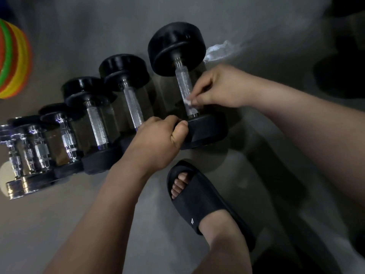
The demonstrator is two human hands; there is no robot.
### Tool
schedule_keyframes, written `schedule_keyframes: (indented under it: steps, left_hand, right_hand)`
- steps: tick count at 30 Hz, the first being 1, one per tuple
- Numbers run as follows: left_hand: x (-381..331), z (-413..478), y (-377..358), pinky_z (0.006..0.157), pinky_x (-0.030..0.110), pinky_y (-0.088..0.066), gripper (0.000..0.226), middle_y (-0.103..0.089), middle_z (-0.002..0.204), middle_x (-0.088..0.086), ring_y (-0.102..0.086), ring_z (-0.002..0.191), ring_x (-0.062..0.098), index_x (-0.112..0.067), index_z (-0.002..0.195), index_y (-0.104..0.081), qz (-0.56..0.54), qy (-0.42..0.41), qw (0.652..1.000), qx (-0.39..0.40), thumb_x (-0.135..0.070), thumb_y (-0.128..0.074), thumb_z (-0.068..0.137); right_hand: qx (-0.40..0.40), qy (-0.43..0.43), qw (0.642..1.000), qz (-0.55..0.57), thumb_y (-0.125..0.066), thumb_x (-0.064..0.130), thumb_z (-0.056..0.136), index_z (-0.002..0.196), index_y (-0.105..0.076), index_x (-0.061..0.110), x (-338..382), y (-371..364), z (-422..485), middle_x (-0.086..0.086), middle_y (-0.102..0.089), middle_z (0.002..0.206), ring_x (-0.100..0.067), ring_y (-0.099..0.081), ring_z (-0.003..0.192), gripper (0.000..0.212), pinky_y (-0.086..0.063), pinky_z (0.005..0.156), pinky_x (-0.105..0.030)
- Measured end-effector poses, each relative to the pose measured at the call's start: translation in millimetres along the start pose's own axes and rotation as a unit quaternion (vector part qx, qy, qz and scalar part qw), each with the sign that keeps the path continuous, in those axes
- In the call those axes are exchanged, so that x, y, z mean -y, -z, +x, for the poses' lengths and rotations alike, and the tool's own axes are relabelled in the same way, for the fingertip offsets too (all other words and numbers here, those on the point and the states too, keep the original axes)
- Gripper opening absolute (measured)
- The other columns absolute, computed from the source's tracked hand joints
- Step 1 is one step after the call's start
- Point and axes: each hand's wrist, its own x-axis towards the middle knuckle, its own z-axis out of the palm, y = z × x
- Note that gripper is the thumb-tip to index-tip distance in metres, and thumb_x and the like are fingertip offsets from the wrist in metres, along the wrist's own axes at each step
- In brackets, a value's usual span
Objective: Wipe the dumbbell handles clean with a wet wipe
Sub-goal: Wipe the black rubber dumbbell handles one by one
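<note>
Dumbbells (96, 125) lie in a row on the floor (59, 214). My right hand (219, 88) pinches a wipe (187, 101) against the biggest one's handle (184, 86); my left hand (158, 143) grips its near end weight (207, 131).

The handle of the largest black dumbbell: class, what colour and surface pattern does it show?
Silver metal handle with fine crosshatched knurling; the head view shows it best.

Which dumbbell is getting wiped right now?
The biggest black dumbbell, at the row's right end: the right hand pinches a white wipe against its handle.
</note>
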Motion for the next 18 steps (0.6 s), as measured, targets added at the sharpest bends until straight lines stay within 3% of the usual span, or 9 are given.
schedule_keyframes:
  steps: [3,7,11,13,18]
  left_hand:
    - [2,2,3,0.086,0.042,-0.046,0.058,-0.055,0.079,-0.007,-0.053,0.096,0.025,-0.029,0.09,-0.058,-0.004,0.004,1.0,0.009,-0.061,-0.01,0.089]
    - [6,3,5,0.083,0.04,-0.045,0.053,-0.057,0.076,-0.006,-0.05,0.094,0.026,-0.024,0.079,-0.055,-0.013,0.013,1.0,0.017,-0.055,-0.012,0.089]
    - [10,1,7,0.077,0.037,-0.041,0.048,-0.054,0.072,-0.006,-0.05,0.093,0.026,-0.021,0.073,-0.053,-0.009,0.021,0.999,0.028,-0.044,-0.017,0.093]
    - [11,1,7,0.079,0.04,-0.044,0.051,-0.055,0.07,-0.007,-0.053,0.092,0.027,-0.022,0.072,-0.054,0.0,0.01,0.999,0.03,-0.049,-0.018,0.096]
    - [9,4,5,0.08,0.042,-0.048,0.071,-0.058,0.066,-0.003,-0.055,0.087,0.023,-0.022,0.068,-0.057,0.034,0.002,0.999,0.019,-0.073,-0.015,0.093]
  right_hand:
    - [-0.022,-0.014,0.999,0.035,-0.084,0.021,0.079,0.092,-0.081,0.027,-3,-3,4,0.016,-0.075,0.08,0.008,-0.064,0.073,0.014,-0.046,0.072,-0.005]
    - [0.067,-0.036,0.996,0.04,-0.079,0.01,0.081,0.088,-0.08,0.025,-7,-11,-7,0.012,-0.076,0.079,0.006,-0.064,0.072,0.017,-0.046,0.069,-0.008]
    - [0.006,-0.026,0.995,0.095,-0.083,0.014,0.079,0.089,-0.08,0.019,-2,-14,7,0.011,-0.074,0.076,0.005,-0.063,0.069,0.011,-0.045,0.067,-0.009]
    - [-0.008,-0.025,0.995,0.095,-0.084,0.016,0.079,0.09,-0.08,0.02,-3,-14,9,0.008,-0.075,0.079,0.004,-0.062,0.069,0.012,-0.046,0.068,-0.01]
    - [0.086,-0.056,0.991,0.084,-0.08,0.01,0.08,0.088,-0.079,0.022,-10,-15,-5,-0.001,-0.078,0.088,-0.003,-0.066,0.075,0.014,-0.049,0.072,-0.016]
